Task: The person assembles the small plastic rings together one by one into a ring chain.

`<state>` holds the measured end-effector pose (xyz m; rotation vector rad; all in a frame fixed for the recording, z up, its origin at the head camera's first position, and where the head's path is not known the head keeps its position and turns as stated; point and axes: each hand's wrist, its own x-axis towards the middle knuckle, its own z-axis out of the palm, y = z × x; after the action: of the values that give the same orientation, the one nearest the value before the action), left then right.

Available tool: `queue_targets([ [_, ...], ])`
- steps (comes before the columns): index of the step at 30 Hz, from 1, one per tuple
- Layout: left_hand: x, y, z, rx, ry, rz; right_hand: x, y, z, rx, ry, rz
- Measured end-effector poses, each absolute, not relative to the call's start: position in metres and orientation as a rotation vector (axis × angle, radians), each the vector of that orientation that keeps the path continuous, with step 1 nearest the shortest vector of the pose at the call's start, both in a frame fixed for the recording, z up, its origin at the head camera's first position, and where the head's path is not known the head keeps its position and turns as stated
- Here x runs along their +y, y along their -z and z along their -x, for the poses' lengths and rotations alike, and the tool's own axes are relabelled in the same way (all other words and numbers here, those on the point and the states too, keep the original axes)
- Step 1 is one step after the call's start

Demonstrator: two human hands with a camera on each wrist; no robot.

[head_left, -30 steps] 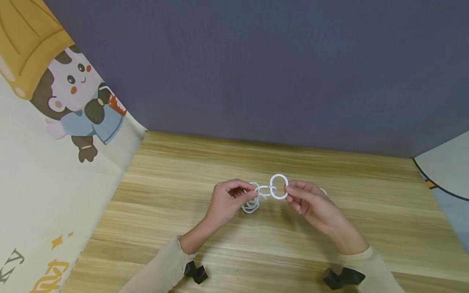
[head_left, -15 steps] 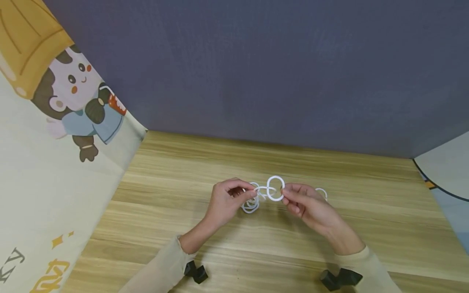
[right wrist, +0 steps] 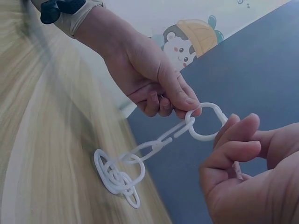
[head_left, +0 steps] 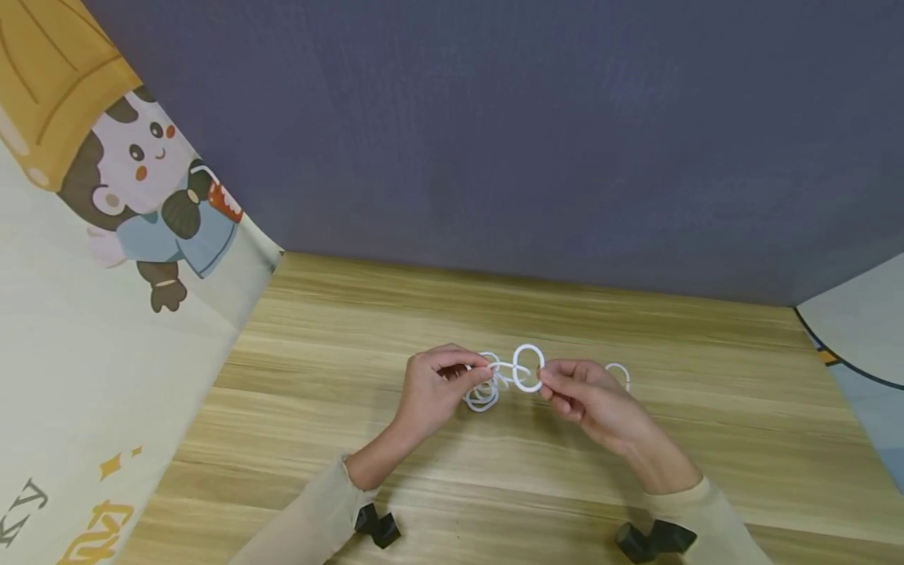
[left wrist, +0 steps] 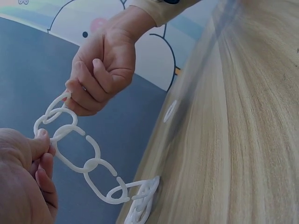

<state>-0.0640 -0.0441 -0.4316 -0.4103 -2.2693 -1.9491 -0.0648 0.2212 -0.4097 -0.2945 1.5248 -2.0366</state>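
My left hand (head_left: 438, 388) pinches a white plastic chain link (head_left: 504, 364) between thumb and forefinger. More joined links (left wrist: 96, 145) hang below that hand in the left wrist view, each with a small gap in its side. The chain's lower end lies bunched in a pile (right wrist: 103, 175) on the tabletop. To the right, my right hand (head_left: 596, 400) pinches the edge of a white oval ring (head_left: 528, 347). This ring and the link in my left hand cross each other, looped together. Fingertips cover part of both.
One loose white ring (head_left: 625, 375) lies on the wooden table (head_left: 339, 329) just behind my right hand. A dark blue panel (head_left: 494, 141) rises along the back edge. At the left stands a pale wall (head_left: 85, 369) with cartoon prints.
My right hand has moved a little left and toward me with its ring, so the two links overlap more. More of the loose ring shows. My left hand has barely moved.
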Motion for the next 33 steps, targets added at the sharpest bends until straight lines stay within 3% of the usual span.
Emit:
queue_targets([
  [33,-0.031,0.431,0.077,-2.240,2.012,0.409,0.227,0.407,0.082,1.729,2.197,0.173],
])
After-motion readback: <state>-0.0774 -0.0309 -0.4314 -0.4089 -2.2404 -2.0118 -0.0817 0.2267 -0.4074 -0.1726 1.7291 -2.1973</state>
